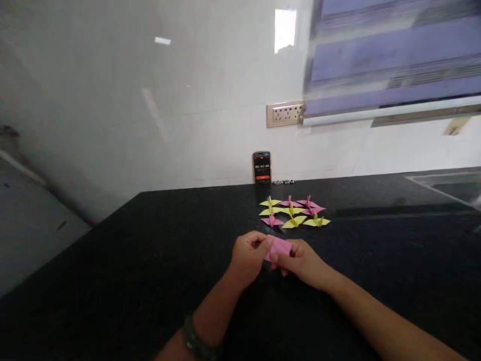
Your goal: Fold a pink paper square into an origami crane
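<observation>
Head view only. Holding pink paper (278, 248) between both hands, just on the near side of the cranes (293, 211) and clear of them. Resting on the counter (131, 260) or lifted just off it: can't tell.

Pinched at its left edge by left hand (248, 255), thumb and forefinger closed tight on it. Pinched at its right lower edge by right hand (302, 260), fingers curled under, thumb on top.

Long axis: left-right, roughly parallel to the crane rows. Both hands in contact, so neither nearer; bare pink showing only between the two grips. Fold lines too blurred to read.

Cranes: yellow and pink, set in rows, untouched.

Beyond the cranes: phone (262, 167) propped upright at the wall, timer on screen. Higher still behind them: socket plate (285, 114). Well to the near side of the cranes, toward camera: dark band (195, 341) on left wrist.
</observation>
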### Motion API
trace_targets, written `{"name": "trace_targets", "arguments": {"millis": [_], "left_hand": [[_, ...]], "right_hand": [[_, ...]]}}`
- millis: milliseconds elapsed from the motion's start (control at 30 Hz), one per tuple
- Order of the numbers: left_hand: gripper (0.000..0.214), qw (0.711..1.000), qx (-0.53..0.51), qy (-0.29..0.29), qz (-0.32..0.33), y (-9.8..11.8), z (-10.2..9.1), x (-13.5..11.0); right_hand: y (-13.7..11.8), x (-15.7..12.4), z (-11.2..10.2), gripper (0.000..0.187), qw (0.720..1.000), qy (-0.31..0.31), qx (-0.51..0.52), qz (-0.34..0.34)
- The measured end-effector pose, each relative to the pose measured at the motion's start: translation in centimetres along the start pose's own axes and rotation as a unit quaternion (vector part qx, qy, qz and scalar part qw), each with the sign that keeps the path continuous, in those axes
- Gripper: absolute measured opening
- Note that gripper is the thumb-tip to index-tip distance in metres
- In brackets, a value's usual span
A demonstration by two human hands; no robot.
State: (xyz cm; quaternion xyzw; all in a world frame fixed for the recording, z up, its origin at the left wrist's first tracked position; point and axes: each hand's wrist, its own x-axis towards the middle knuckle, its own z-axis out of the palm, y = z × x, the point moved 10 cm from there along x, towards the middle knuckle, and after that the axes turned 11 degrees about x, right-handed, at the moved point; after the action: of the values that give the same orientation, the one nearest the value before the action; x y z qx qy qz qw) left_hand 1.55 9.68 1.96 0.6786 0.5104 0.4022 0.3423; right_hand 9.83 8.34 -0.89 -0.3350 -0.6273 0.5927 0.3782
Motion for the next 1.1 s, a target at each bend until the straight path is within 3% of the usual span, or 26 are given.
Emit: {"name": "trace_targets", "arguments": {"millis": [133,367,567,933,1100], "left_hand": [[0.023,1.000,0.023,-0.006,0.016,0.5,0.0,-0.3],[0.022,0.996,0.071,0.032,0.046,1.2,-0.5,-0.4],[0.024,0.996,0.075,0.009,0.056,1.5,-0.2,-0.5],[0.025,0.994,0.093,0.001,0.051,1.1,-0.4,-0.5],[0.023,0.987,0.147,-0.018,0.061,0.8,0.1,-0.4]], "right_hand": [[0.1,0.1,0.4,0.026,1.000,0.004,0.014,0.006],[-0.2,0.0,0.5,0.028,1.000,0.001,0.028,0.011],[-0.5,0.0,0.0,0.025,0.998,0.026,0.048,0.012],[-0.4,0.2,0.7,0.024,0.999,0.005,0.049,0.022],[-1.6,0.2,-1.6,0.023,0.993,0.088,0.081,-0.009]]}}
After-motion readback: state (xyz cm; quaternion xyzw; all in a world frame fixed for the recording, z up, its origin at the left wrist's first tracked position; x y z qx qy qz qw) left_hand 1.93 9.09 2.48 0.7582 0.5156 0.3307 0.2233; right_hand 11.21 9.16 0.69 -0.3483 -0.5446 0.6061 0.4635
